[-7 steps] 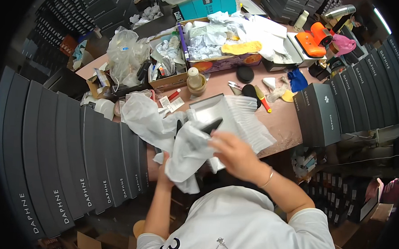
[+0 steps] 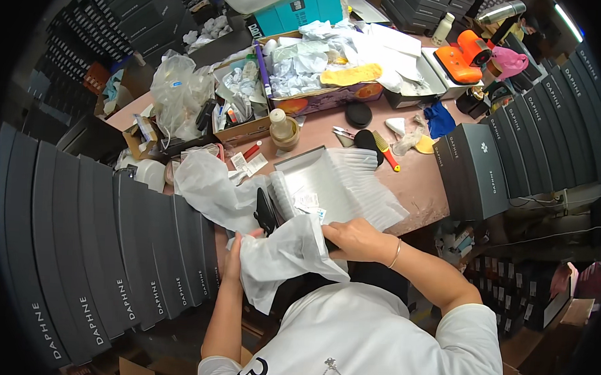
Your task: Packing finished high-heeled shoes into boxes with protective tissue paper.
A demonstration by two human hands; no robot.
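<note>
A thin white bag (image 2: 281,257) is spread between my two hands over the table's near edge. My left hand (image 2: 233,257) grips its left side, partly covered by the fabric. With fingers curled in, my right hand (image 2: 358,239) pinches the bag's right edge. What lies inside the bag is hidden. Just beyond it a black shoe (image 2: 266,211) rests at the left side of an open grey shoe box (image 2: 340,197), which has small paper slips in it. Another white bag (image 2: 206,189) lies crumpled to the left of the box.
Ribbed white foam sheet (image 2: 375,189) hangs over the box's right side. Beyond lie a brush (image 2: 386,151), scissors (image 2: 344,133) and a glue-like bottle (image 2: 284,130). Dark shoe boxes stand in rows at left (image 2: 97,245) and right (image 2: 472,171). A carton (image 2: 331,97) holds crumpled paper.
My right hand has come down and closer to me along the bag's edge. The dark shoe part seen at the bag's mouth is now out of sight, and the bag sits lower.
</note>
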